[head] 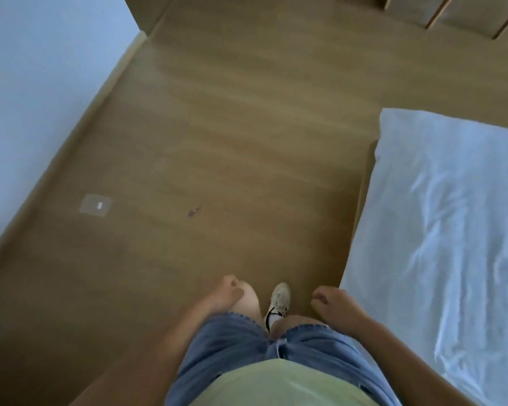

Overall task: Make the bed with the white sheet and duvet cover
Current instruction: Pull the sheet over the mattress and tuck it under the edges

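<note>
The person stands on the floor (217,127) beside the bed (452,215), which lies to their right with its long axis running ahead along their path; a white sheet (467,259), wrinkled, covers it; the duvet cover is not in view. The right hand (335,303) hangs nearer the bed edge, the left hand (229,291) farther; both seem loosely curled and empty, though blur softens them.

Dim, bluish daylight; the whole frame is soft with motion blur, wide-angle edges bowed, shadows faint.
</note>
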The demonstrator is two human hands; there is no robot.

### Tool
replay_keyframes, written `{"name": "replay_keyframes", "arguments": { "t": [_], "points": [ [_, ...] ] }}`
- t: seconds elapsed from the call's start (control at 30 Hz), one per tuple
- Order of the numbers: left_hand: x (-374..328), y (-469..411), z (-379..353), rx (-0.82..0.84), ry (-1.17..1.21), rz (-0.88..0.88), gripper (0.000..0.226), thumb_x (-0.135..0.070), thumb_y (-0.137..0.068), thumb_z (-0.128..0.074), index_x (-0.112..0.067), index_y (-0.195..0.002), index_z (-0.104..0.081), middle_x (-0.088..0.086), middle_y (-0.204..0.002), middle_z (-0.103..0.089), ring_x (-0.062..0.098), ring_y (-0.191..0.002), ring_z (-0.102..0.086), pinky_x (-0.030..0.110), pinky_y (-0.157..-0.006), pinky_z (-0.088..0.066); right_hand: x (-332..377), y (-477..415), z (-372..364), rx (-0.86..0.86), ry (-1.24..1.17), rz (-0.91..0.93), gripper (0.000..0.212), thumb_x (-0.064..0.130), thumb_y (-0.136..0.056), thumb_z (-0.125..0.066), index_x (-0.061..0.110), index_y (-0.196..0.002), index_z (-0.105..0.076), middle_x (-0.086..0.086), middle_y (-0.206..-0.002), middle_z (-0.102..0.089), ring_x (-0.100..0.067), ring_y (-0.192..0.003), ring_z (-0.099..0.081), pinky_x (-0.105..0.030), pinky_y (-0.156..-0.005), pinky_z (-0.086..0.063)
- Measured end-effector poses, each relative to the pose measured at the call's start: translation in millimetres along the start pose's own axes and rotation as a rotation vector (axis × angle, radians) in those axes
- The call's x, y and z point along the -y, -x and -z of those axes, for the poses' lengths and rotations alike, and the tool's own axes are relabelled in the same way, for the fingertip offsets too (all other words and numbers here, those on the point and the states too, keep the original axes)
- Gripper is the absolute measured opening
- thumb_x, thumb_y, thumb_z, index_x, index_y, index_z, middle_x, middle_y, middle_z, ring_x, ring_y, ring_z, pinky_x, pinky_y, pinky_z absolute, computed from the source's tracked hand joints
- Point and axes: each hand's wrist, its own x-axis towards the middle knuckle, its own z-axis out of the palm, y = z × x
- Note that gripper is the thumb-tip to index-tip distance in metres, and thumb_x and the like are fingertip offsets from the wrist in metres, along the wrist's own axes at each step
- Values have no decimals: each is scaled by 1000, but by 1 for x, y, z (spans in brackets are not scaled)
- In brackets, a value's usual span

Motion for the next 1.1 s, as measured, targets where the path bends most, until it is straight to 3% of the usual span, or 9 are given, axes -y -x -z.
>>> {"name": "replay_keyframes", "arguments": {
  "t": [0.07,0.2,0.3,0.47,0.6,0.73,0.83,0.93,1.1],
  "points": [
    [-28,-14,19,-40,61,-18,27,-18,-98,-44,-8,-122,-48,6,-118,-52,20,-111,-50,25,-85,-37,11,-26,34,35,27,23,19,24,-95,-45,16,-93,-61,5,-85,-61,-9,-77,-56,-24,-71,-47],
    [-65,-50,68,-210,148,-28,27,-17,-98,-48,-6,-121,-55,9,-121,-59,23,-114,-54,12,-76,-38,46,-86,97,71,75,54,21,27,-96,-43,19,-91,-61,4,-85,-61,-9,-79,-59,-22,-71,-49],
    [-85,-88,116,-181,166,-43,32,-25,-99,-47,-9,-126,-51,11,-130,-54,23,-119,-51,25,-94,-36,82,-137,145,39,87,71,19,27,-96,-43,22,-94,-61,4,-89,-63,-8,-81,-60,-23,-74,-49],
    [-130,-152,235,-176,273,-62,17,-28,-97,-48,-21,-112,-51,7,-119,-54,15,-105,-51,26,-88,-38,162,-213,235,-15,51,92,21,28,-95,-46,19,-100,-63,-1,-93,-66,-16,-85,-62,-30,-76,-50],
    [-178,-197,346,-178,151,-95,33,-31,-98,-46,-12,-124,-52,6,-119,-56,18,-105,-55,28,-87,-43,226,-263,308,-23,-31,118,21,32,-95,-48,18,-102,-62,-2,-94,-67,-16,-84,-62,-28,-72,-46],
    [-242,-241,441,-189,132,-140,22,-18,-98,-48,-2,-110,-57,16,-103,-57,21,-79,-52,19,-54,-34,280,-319,374,-27,-109,109,21,33,-95,-47,21,-105,-61,1,-97,-65,-14,-88,-60,-26,-73,-44],
    [-282,-283,497,-256,166,-148,20,-8,-95,-51,8,-102,-61,25,-104,-61,27,-89,-55,26,-64,-34,318,-373,422,-6,-104,113,17,29,-93,-46,20,-95,-61,1,-88,-62,-15,-79,-57,-26,-65,-40],
    [-314,-322,540,-240,222,-91,26,-12,-95,-52,-8,-69,-52,11,-68,-49,16,-64,-43,27,-59,-28,350,-435,476,-20,-77,123,18,22,-92,-48,10,-87,-60,-10,-87,-62,-19,-77,-52,-29,-64,-37],
    [-365,-373,624,-154,248,-11,21,-19,-96,-49,-12,-77,-46,9,-81,-44,14,-73,-41,26,-61,-31,405,-525,593,-48,-13,152,25,18,-94,-49,0,-104,-61,-16,-104,-63,-31,-99,-58,-32,-78,-45]
  ]
}}
